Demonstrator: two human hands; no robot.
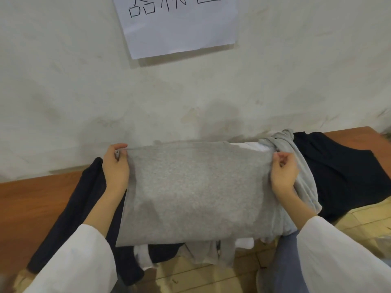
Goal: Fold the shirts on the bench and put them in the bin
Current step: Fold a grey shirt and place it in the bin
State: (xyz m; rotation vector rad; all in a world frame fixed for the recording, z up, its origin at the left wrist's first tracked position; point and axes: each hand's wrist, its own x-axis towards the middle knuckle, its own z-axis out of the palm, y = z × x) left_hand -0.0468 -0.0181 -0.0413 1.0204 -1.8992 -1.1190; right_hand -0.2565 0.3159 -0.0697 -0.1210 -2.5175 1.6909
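Observation:
A grey shirt [196, 189] is stretched flat in front of me over a heap of clothes on the wooden bench [27, 199]. My left hand [115, 166] pinches its far left corner. My right hand [283, 172] pinches its far right corner. Dark navy garments [338, 176] lie on both sides of the heap, another light grey garment [300, 166] is bunched by my right hand, and white cloth [249, 146] peeks out behind. No bin is in view.
The bench runs left to right along a pale wall [63, 92] that carries a paper sign [177, 26]. Clothes hang over the bench's front edge above a tiled floor [359, 225]. Bare wood shows at the far left and far right [359, 134].

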